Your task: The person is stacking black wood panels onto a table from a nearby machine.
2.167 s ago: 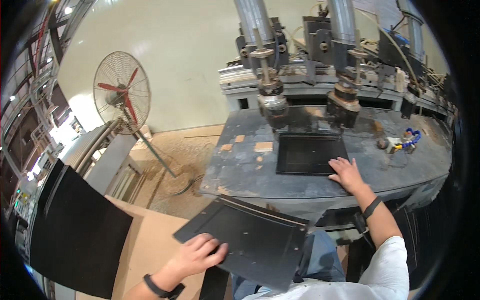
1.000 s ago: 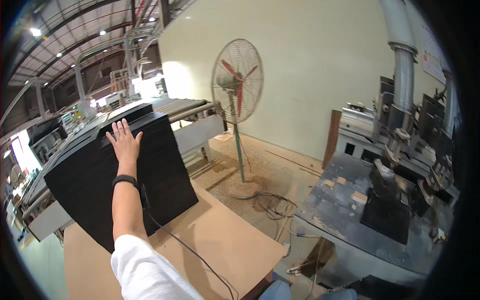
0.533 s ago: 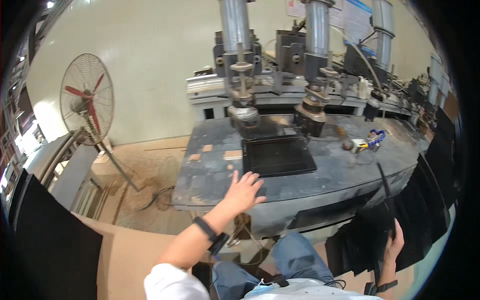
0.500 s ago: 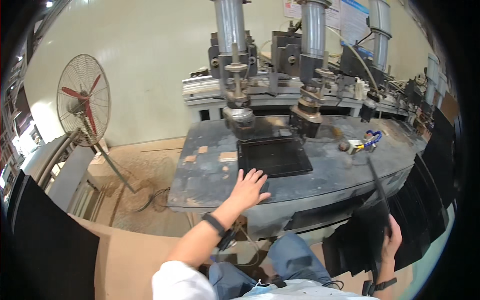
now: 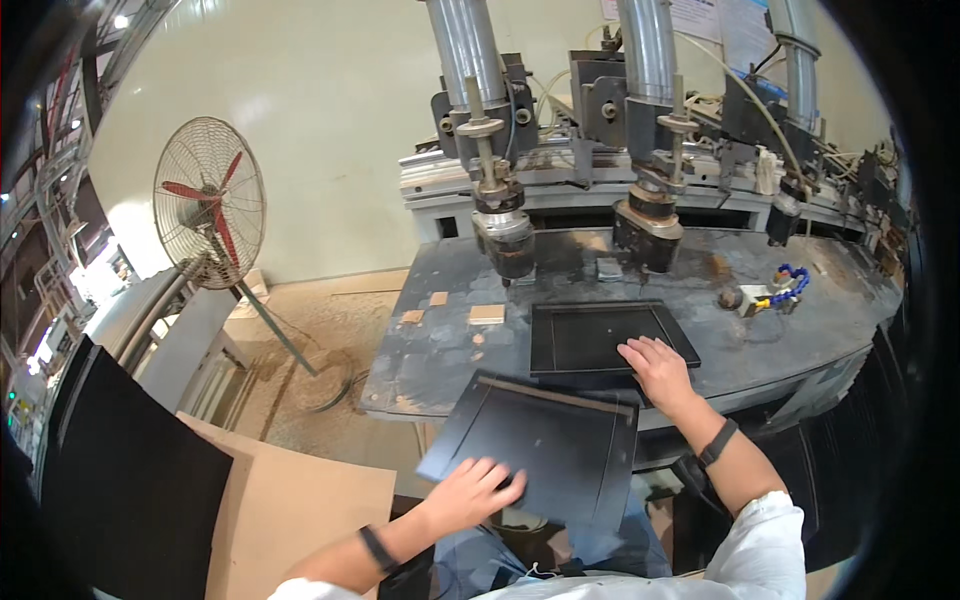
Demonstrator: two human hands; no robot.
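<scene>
The left grip [image 5: 475, 497] lay over the near left edge of the near panel [image 5: 545, 440], its fingers bent on the dark top; the underside was hidden, so whether it was clamped there could not be told. This panel extended ahead and to the right of the left grip, above the knees [image 5: 640, 535].

Farther ahead and to the right, the right grip [image 5: 662, 375] was unclenched, fingers laid on the near right part of the far panel [image 5: 600, 335], which rested on the counter [image 5: 450, 345]. Beyond the right grip stood two spindles [image 5: 505, 238]; ahead and to its right curled a blue hose [image 5: 793, 287]. To its left, past the far panel, lay wood scraps [image 5: 487, 315].

Left of the left grip was a tan board [image 5: 310, 495], and beyond that a black stack [image 5: 125, 460]. Well ahead and to the left stood a fan [image 5: 208, 210].
</scene>
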